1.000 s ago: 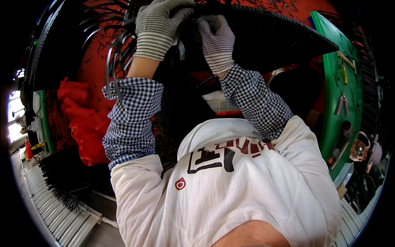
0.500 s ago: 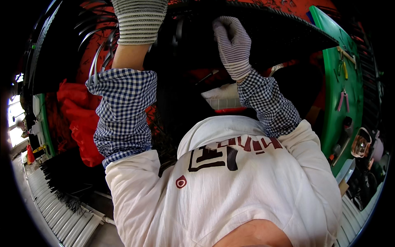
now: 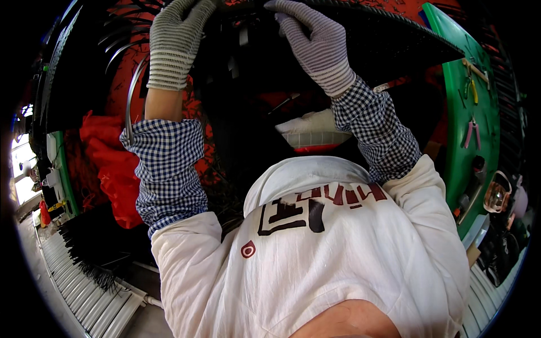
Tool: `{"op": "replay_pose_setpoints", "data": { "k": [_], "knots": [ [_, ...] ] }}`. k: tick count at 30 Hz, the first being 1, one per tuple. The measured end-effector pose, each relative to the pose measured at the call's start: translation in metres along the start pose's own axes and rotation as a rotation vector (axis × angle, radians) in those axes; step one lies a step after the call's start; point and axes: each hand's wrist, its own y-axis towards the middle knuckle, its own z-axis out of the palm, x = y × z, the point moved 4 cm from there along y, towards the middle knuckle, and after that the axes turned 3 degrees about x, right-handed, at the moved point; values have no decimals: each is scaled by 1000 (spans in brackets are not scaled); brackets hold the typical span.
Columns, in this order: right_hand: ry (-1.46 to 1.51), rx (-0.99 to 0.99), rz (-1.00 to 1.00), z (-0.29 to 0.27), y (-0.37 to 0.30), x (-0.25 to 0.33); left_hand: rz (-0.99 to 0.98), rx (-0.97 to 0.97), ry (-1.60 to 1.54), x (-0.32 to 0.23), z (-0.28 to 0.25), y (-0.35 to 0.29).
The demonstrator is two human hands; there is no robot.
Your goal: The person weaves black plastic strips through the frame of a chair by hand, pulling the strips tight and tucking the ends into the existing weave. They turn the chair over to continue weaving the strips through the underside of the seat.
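My left hand [image 3: 173,48], in a grey-and-white striped glove, reaches to the top edge of the view, where its fingertips are cut off. A loose black strip [image 3: 134,101] curves beside its wrist. In a similar striped glove, my right hand [image 3: 318,48] points left, thumb and forefinger tips close together in a pinch. Whatever lies between them is too dark to make out. Under and beyond both hands spreads a large black woven piece [image 3: 389,36] with a braided edge. More curved black strips [image 3: 121,48] fan out left of my left hand.
A green board [image 3: 470,146] with pliers [image 3: 472,134] and other tools stands at the right. Red cloth [image 3: 110,163] hangs at the left, above black bristly material [image 3: 90,248] and white slats [image 3: 96,287]. A light pad [image 3: 313,129] lies ahead of my torso.
My left hand has moved down and slightly left. My right hand has swung left and up, its thumb and forefinger stretched farther out. The woven piece looks nearly unmoved.
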Motion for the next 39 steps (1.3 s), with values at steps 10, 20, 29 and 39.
{"op": "replay_pose_setpoints", "data": {
  "k": [10,20,29,39],
  "knots": [
    [-129,50,-133,33,-11,-20,371,1,606,22,5,-8],
    [-102,24,-27,26,14,13,514,-186,1012,30,15,-20],
    [-149,69,129,31,-7,-5,474,-92,816,57,14,-27],
    [-91,18,-22,41,-22,-11,445,-67,780,51,15,-23]
  ]
}}
